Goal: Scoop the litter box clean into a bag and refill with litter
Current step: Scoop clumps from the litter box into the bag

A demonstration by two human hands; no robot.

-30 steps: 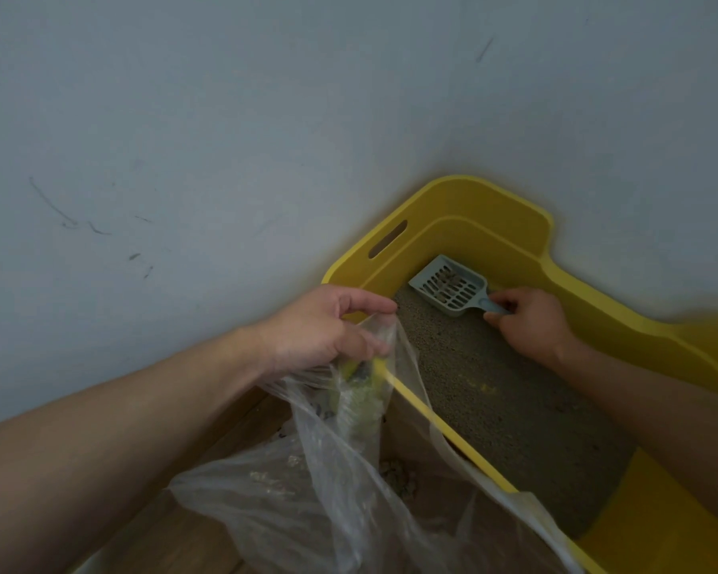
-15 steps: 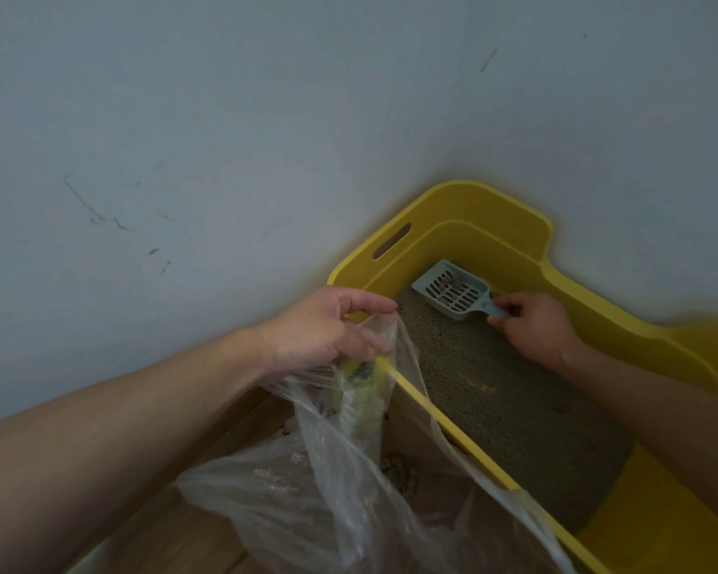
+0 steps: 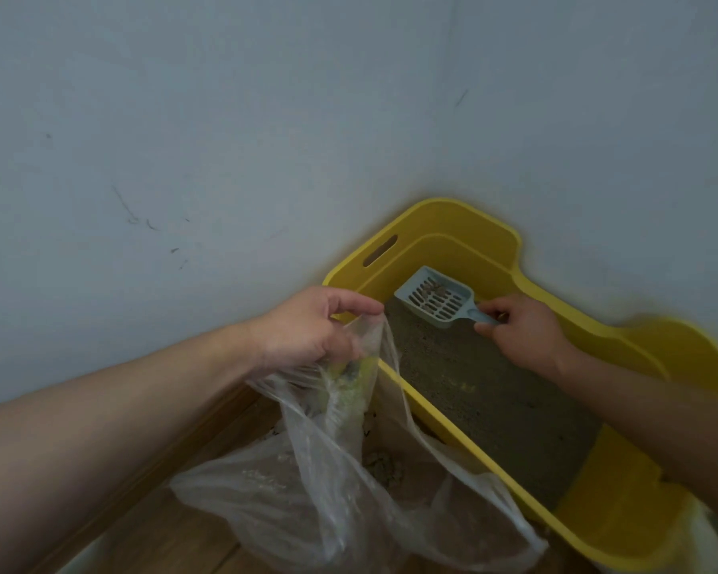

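Litter box (image 3: 452,217), grey-blue scoop (image 3: 434,298) inside

A scuffed pale wall (image 3: 266,118) meets a wooden floor (image 3: 175,528).

Plain pale grey-blue wall (image 3: 266,118), matt, fills most of the view. Cluster of thin dark scuff marks (image 3: 135,215) at left-centre. Small speck (image 3: 48,135) up and left of the scuffs. Short slanted dark stroke (image 3: 461,97) well up and right of them. Brown wooden plank floor (image 3: 162,532) below the scuffs. Light dim, soft, even.
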